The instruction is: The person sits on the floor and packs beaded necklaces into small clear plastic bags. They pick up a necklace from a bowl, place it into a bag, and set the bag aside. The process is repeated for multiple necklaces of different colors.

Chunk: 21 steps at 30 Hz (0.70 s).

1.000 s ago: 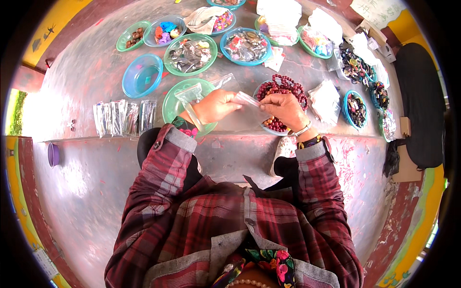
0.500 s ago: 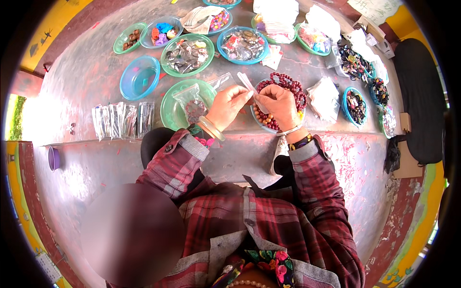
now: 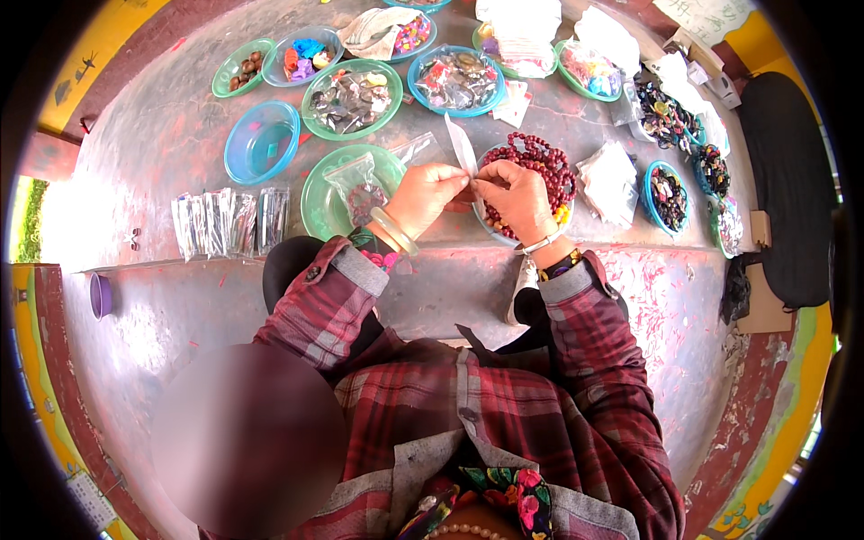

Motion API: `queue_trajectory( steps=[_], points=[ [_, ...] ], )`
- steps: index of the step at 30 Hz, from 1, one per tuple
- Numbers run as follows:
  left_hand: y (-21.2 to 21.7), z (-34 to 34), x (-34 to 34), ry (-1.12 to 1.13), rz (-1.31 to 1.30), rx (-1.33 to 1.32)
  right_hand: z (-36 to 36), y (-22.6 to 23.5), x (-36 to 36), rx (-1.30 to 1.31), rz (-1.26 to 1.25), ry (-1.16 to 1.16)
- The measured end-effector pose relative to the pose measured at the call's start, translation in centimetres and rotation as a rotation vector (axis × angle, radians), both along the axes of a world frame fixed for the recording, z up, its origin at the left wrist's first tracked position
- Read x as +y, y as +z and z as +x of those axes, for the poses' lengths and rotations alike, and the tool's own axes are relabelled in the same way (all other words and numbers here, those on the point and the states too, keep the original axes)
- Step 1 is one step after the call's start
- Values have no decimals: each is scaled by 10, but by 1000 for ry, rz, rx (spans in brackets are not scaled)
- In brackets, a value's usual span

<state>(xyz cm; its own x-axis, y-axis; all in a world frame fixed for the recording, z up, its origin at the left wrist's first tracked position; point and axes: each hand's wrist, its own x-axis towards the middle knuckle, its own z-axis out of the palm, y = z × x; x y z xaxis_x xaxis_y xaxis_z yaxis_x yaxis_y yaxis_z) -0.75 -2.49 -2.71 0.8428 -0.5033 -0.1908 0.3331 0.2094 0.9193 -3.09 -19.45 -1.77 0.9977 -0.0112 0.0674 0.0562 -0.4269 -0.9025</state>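
Above the front edge of a raised grey floor (image 3: 135,202), from where I stand, the left hand (image 3: 423,200) and the right hand (image 3: 517,198) are brought together, fingertips clamped on the lower end of a thin plastic bag (image 3: 460,142). The bag points upward and away from the wearer, between a green basin (image 3: 317,216) and a heap of dark red beads (image 3: 544,162). A clear pouch of dark beads (image 3: 364,200) rests in the basin, beside the left hand. White packets (image 3: 610,184) lie to the right of the heap. Markings: a white sheet (image 3: 706,22), upper right, bears large dark written characters; a small white card (image 3: 512,103), beside a blue bowl (image 3: 416,88) of packaged items, bears reddish print too small to tell. Slim wrapped packs (image 3: 211,225) stand in a row at far left, labelling illegible.
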Motion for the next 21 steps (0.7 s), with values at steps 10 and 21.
queue_trajectory(
  steps=[10,21],
  points=[
    [-4,5,4,72,261,-36,4,3,-6,-3,-132,-114],
    [-11,9,4,98,43,69,5,-3,-15,41,85,-18]
  ],
)
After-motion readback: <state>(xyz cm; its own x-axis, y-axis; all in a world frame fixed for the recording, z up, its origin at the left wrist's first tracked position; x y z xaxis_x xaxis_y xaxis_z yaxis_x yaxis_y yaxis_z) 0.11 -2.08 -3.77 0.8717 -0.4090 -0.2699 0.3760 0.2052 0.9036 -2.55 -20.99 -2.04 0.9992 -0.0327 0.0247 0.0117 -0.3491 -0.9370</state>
